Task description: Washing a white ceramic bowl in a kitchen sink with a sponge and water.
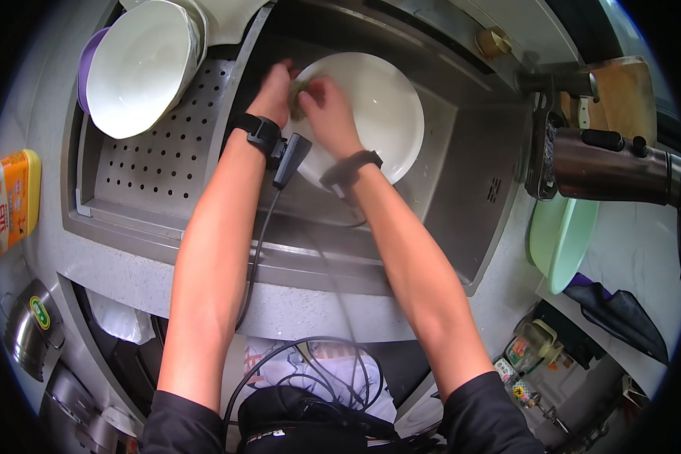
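A large white round dish (383,113) lies in the stainless steel sink basin (471,153). My left hand (275,91) holds the dish's left rim, its fingers partly hidden behind the edge. Pinched in my right hand (330,110) is a greenish-brown scrubber (297,101), pressed to the inside of the dish near that same rim. Motion blurs the scrubber and the right fingers. Both wrists wear black bands, and a small dark device (292,160) with a cable is fixed to the left one.
White bowls (139,68) and a purple bowl (85,74) stand at the perforated drain tray (153,153). An orange-yellow bottle (14,204) is on the left counter. To the right are a dark metallic cylinder (607,162), a green basin (567,238) and a wooden board (630,102). Cables hang before me.
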Demonstrator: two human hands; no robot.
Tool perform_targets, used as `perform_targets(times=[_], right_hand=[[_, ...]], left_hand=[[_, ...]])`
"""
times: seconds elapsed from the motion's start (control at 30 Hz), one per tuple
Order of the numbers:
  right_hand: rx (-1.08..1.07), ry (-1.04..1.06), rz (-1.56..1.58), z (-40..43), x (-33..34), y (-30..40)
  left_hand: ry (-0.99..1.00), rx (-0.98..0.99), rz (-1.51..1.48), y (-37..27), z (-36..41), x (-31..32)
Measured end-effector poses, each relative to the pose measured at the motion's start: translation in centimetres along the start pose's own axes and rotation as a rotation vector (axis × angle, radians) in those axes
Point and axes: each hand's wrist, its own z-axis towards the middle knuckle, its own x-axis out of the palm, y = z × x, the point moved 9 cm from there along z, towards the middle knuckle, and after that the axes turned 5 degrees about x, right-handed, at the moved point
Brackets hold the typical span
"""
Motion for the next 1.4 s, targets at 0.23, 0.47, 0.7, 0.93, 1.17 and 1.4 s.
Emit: perform_targets(times=[0.23, 0.47, 0.7, 0.93, 1.17, 1.4], right_hand=[[0.185, 0.766, -0.303, -7.1, 0.6, 0.6], [0.012, 0.864, -0.864, -8.9, -6.4, -0.9], [-0.117, 0.805, -1.169, -6.7, -9.6, -0.6], [-0.576, 0.528, -1.413, -3.9, -11.6, 1.3], [-0.412, 0.688, -1.365, -8.0, -10.7, -1.0], [-0.141, 0.909, -0.623, -13.1, -2.8, 2.4]], left_hand=[[0.135, -0.103, -0.025, -1.4, -2.8, 1.7], [0.204, 0.004, 0.136, -0.9, -2.4, 2.2], [0.154, 0.063, 0.248, -0.5, -2.1, 1.2], [0.137, 0.087, 0.28, -0.7, -2.4, 1.0], [0.131, 0.132, 0.341, -0.6, -2.1, 0.5], [0.17, 0.163, 0.416, -0.7, -2.3, 1.1]])
